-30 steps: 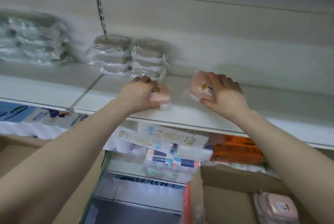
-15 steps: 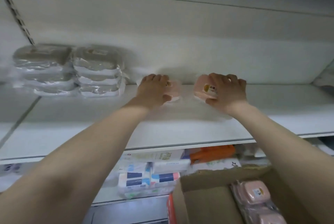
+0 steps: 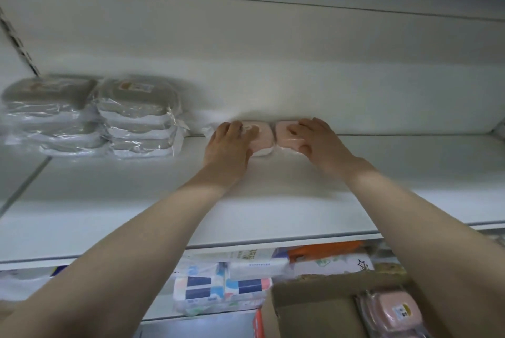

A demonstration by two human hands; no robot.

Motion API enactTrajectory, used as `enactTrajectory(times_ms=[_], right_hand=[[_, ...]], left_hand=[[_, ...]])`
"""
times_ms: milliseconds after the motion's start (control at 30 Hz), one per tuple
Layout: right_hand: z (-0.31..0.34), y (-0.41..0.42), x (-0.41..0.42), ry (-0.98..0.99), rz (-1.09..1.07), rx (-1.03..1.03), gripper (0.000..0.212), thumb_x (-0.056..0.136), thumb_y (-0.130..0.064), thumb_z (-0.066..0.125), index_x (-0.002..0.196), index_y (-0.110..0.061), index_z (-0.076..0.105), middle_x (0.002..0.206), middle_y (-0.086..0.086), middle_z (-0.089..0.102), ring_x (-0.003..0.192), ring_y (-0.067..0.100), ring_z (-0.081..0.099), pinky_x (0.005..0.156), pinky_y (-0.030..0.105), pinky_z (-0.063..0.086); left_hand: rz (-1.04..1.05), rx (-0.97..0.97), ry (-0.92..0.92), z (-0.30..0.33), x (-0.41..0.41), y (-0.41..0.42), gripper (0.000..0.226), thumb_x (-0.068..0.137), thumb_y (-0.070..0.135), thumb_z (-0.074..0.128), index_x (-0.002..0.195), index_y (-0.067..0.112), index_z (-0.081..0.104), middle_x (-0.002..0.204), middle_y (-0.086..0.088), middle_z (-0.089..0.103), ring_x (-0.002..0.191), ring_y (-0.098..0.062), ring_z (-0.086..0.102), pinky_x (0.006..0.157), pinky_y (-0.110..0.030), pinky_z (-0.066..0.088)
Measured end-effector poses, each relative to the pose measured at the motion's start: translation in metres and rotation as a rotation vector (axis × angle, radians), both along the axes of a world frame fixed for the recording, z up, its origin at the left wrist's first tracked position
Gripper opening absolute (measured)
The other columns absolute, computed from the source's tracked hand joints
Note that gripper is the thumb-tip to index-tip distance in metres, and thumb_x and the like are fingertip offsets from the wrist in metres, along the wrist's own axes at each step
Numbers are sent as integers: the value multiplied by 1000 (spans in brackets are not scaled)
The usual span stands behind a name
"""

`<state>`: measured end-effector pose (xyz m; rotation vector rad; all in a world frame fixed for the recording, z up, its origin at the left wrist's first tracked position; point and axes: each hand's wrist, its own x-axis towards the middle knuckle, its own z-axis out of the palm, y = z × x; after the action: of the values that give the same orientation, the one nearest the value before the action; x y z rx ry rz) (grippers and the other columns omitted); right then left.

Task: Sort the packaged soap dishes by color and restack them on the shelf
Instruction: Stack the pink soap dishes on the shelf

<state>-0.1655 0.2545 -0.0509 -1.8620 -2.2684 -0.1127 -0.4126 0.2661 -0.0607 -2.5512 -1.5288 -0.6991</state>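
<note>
1. A white store shelf (image 3: 273, 209) runs across the view against a pale back panel, with another shelf level above it and packaged goods on the level below.
2. Far left at the back stand two stacks of grey packaged soap dishes (image 3: 90, 116), side by side and touching, wrapped in clear film.
3. Just right of them, the left hand (image 3: 231, 143) rests on a pink soap dish (image 3: 259, 137); its fingers lie fairly straight over the top and press down, not curled round it.
4. The second pink soap dish (image 3: 287, 137) touches the first, and the right hand (image 3: 318, 139) covers it, fingers spread loosely on top with the thumb at the near edge.
5. Half a second ago both dishes were held further forward and apart. Now they sit at the back panel, side by side. That suggests the base of a pink row is set, separate from the grey.
6. Open shelf lies to the right of the pink pair and in front of it, up to the front lip. A narrow gap remains toward the grey stacks.
7. Bottom right, a cardboard box (image 3: 314, 307) holds more pink packaged dishes (image 3: 393, 313), probably next to go up.
</note>
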Motion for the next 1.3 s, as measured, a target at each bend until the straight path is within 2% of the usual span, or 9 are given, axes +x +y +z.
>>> enactTrajectory(times_ms=[200, 300, 433, 567, 767, 867, 1067, 1200, 1300], right_hand=[[-6, -12, -2, -91, -59, 42, 54, 99, -16, 45, 151, -25, 33, 156, 4, 32, 143, 36, 24, 112, 47, 26], [0, -24, -4, -118, -68, 66, 53, 100, -16, 42, 151, -25, 32, 157, 5, 29, 146, 35, 20, 114, 47, 21], [13, -50, 7, -157, -64, 108, 54, 97, -16, 48, 149, -22, 36, 152, 11, 38, 142, 37, 28, 112, 47, 24], [15, -91, 29, -197, -55, 174, 52, 92, -28, 42, 140, -11, 50, 135, 19, 54, 127, 43, 48, 102, 52, 39], [-1, -180, 76, -156, -9, 245, 52, 91, -31, 44, 139, -12, 48, 134, 19, 52, 126, 40, 48, 98, 50, 42], [-20, -223, 116, -128, 4, 303, 48, 94, -27, 49, 139, -12, 47, 136, 20, 51, 125, 40, 48, 100, 50, 39], [-80, -301, 196, -30, 35, 315, 45, 97, -18, 53, 140, -8, 47, 136, 23, 48, 127, 41, 45, 105, 51, 38], [-133, -350, 230, 43, -2, 202, 50, 91, -12, 58, 139, -9, 47, 135, 21, 48, 125, 39, 45, 102, 50, 39], [-186, -378, 247, 53, -67, 1, 59, 86, -14, 64, 142, -10, 44, 136, 20, 48, 123, 40, 47, 101, 50, 42]], left_hand=[[21, 4, 40, 0, 1, 1, 51, 93, 29, 57, 141, 32, 43, 138, -5, 44, 128, -29, 37, 104, -38, 33], [4, 39, 61, 1, -1, -3, 53, 88, 25, 63, 139, 27, 47, 135, -8, 47, 126, -32, 40, 105, -39, 32], [-26, 53, 41, 7, 2, -19, 52, 85, 23, 66, 135, 18, 52, 137, -10, 48, 129, -34, 40, 108, -39, 30], [-73, 61, 49, 10, 16, -48, 46, 85, 27, 67, 128, 13, 58, 134, -15, 54, 123, -39, 47, 103, -45, 39], [-100, 163, 25, 7, 56, -122, 42, 89, 37, 56, 123, 13, 62, 120, -14, 62, 108, -39, 55, 89, -43, 48], [-119, 123, -12, -4, 91, -164, 48, 90, 43, 43, 125, 15, 60, 122, -12, 60, 111, -34, 54, 91, -40, 45], [-184, 206, -9, -42, 171, -239, 37, 91, 31, 54, 123, 13, 61, 131, -13, 55, 124, -34, 47, 106, -40, 37], [-255, 191, -2, -87, 215, -283, 37, 90, 26, 55, 124, 12, 60, 136, -16, 51, 129, -35, 42, 112, -39, 32], [-268, 37, 53, -136, 239, -305, 40, 87, 25, 58, 125, 12, 59, 136, -14, 51, 130, -34, 42, 112, -39, 32]])
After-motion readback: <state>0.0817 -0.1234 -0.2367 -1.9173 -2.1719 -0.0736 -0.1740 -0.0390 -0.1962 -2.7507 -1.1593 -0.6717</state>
